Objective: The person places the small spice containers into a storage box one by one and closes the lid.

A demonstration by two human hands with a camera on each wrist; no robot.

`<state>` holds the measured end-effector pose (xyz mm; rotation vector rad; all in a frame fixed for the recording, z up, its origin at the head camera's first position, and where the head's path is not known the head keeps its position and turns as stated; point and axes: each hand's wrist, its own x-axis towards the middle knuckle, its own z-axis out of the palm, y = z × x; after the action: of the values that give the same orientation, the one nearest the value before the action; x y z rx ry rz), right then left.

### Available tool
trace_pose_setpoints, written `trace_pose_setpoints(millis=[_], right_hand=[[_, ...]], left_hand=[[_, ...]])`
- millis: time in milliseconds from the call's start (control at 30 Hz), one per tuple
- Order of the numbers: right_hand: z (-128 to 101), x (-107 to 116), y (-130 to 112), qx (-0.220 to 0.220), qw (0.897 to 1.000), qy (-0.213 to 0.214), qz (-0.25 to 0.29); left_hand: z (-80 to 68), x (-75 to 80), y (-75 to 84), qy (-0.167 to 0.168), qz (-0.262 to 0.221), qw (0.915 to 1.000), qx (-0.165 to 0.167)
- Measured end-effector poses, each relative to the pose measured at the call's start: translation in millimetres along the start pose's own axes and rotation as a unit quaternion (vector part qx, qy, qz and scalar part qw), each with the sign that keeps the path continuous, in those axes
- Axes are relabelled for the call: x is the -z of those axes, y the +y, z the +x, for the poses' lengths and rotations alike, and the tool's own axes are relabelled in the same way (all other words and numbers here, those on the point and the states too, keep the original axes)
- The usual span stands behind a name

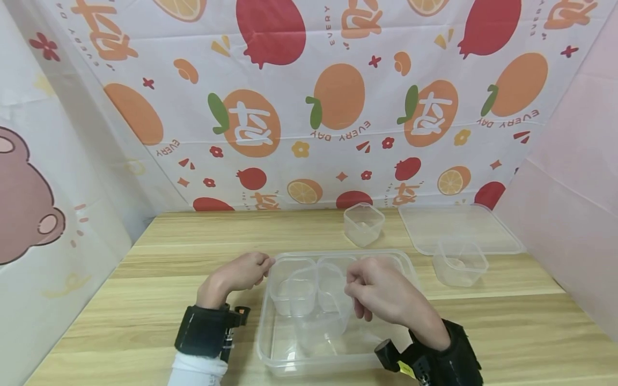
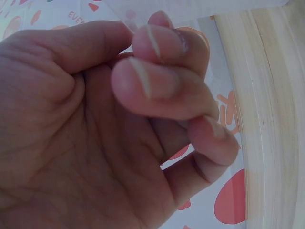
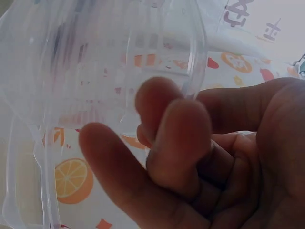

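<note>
A large clear plastic box (image 1: 288, 369) stands on the table in the head view, with small clear cups (image 1: 289, 292) in its far left part. My left hand (image 1: 243, 271) pinches the far left corner of its rim between thumb and fingers. Over the box, my right hand (image 1: 383, 292) holds a small clear plastic cup (image 1: 321, 332) that overlaps the ones behind it. In the right wrist view the thumb and fingers grip that cup (image 3: 157, 47) at its edge, the other fingers loosely bent. The left wrist view catches clear plastic (image 2: 190, 9) at the fingertips.
Behind the box stands another small clear cup (image 1: 364, 228). A clear flat lid (image 1: 451, 228) lies at the back right, with one more small cup (image 1: 461, 268) at its front edge. A fruit-print cloth (image 1: 289, 107) hangs behind the wooden table (image 1: 145, 300).
</note>
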<state>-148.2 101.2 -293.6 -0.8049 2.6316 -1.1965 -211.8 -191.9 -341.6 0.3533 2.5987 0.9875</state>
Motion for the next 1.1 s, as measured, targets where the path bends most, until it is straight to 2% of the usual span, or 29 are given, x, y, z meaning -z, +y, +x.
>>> trace_pose_setpoints(millis=[533,933,1100], right_hand=[[4.2,-9.8,0.0,0.011,0.999,-0.036,-0.011],[4.3,-17.1,0.3,0.003,0.998,-0.050,-0.024],[5.5,-20.2,-0.1,0.014,0.998,-0.059,-0.026]], left_hand=[[-0.7,-0.1,0.9,0.003,0.002,1.0000,-0.003],[-0.5,0.1,0.8,0.004,0.003,1.0000,-0.003],[-0.7,0.5,1.0,0.003,0.001,1.0000,-0.005]])
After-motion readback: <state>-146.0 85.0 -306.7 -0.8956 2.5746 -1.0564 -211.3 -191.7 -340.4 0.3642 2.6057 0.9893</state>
